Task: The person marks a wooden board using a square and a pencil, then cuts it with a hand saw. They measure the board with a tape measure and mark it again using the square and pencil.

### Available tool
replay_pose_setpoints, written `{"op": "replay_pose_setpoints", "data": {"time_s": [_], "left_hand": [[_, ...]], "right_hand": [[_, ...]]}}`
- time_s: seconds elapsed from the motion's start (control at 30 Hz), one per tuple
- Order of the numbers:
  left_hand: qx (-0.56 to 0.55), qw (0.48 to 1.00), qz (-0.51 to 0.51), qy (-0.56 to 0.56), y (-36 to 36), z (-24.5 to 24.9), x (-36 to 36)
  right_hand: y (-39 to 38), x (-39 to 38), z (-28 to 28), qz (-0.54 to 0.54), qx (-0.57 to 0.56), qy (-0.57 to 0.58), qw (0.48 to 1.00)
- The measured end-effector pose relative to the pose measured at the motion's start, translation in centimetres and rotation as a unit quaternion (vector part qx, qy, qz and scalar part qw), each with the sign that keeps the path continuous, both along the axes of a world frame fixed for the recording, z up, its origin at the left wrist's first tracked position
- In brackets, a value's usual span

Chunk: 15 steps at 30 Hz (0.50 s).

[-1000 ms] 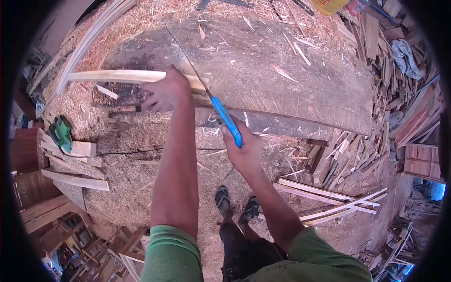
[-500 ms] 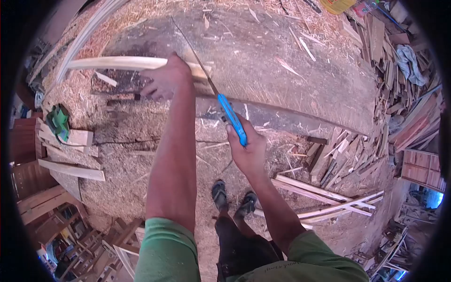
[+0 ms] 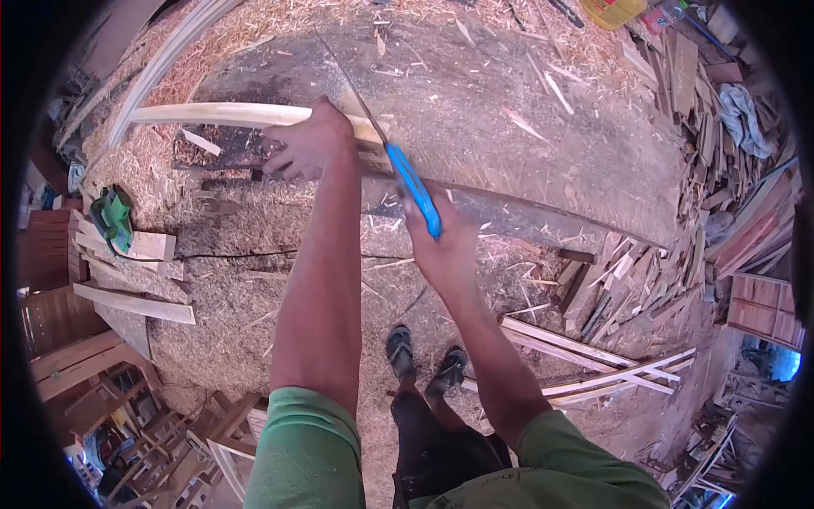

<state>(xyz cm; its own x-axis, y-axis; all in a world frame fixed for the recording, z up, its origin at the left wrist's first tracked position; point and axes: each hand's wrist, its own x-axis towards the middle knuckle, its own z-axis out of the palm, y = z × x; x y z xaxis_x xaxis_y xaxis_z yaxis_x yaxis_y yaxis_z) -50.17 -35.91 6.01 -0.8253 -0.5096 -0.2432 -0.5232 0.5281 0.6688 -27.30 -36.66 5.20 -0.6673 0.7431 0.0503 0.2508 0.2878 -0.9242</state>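
Note:
A pale, slightly curved wooden strip lies along the far left part of a worn wooden work surface. My left hand presses on the strip near its right end, thumb over the top and fingers spread down the near side. My right hand is wrapped round the blue handle of a handsaw. The thin blade points up and away to the left, crossing the strip just right of my left hand. How deep the teeth sit in the wood cannot be made out.
A green tool with a cord sits on wood blocks at the left. Crossed strips lie on the shavings-covered floor at lower right. Scrap wood is piled at the right. A yellow container stands at the far edge.
My right hand and the saw have moved a little away from my body, along the blade's line. My left hand remains on the strip. The whole view has shifted slightly.

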Motion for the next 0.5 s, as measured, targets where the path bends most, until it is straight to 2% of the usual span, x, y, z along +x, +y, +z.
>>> {"op": "replay_pose_setpoints", "data": {"time_s": [0.07, 0.13, 0.2, 0.3, 0.37, 0.4, 0.43, 0.5], "left_hand": [[-0.015, 1.0, -0.016, -0.011, 0.3, 1.2, 0.1], [-0.019, 1.0, -0.018, -0.003, 0.4, 0.5, -0.1], [-0.02, 1.0, -0.018, 0.0, 0.3, 0.0, -0.3], [-0.012, 1.0, -0.017, 0.0, 0.3, 0.2, -0.3], [-0.024, 1.0, -0.01, 0.001, 0.3, 0.4, -0.4], [-0.027, 1.0, -0.006, -0.001, 0.4, 0.3, -0.4], [-0.028, 1.0, -0.007, -0.004, 0.3, -0.2, -0.3], [-0.026, 1.0, -0.013, -0.008, 0.3, 0.0, -0.5]], "right_hand": [[-2.1, 6.3, -1.0, -0.025, -0.017, -0.064, 0.997], [-4.6, 14.4, -3.9, -0.028, 0.084, 0.002, 0.996], [-6.4, 18.7, -2.6, -0.006, -0.009, -0.018, 1.0], [-3.9, 10.5, -3.3, -0.042, 0.069, 0.01, 0.997], [-1.1, 3.4, -0.8, -0.022, -0.018, -0.055, 0.998], [-0.4, 0.5, -0.2, -0.024, 0.002, -0.024, 0.999], [-0.4, -0.5, 0.0, -0.026, 0.019, 0.0, 0.999], [-1.2, 2.3, 0.1, -0.019, 0.001, -0.052, 0.998]]}}
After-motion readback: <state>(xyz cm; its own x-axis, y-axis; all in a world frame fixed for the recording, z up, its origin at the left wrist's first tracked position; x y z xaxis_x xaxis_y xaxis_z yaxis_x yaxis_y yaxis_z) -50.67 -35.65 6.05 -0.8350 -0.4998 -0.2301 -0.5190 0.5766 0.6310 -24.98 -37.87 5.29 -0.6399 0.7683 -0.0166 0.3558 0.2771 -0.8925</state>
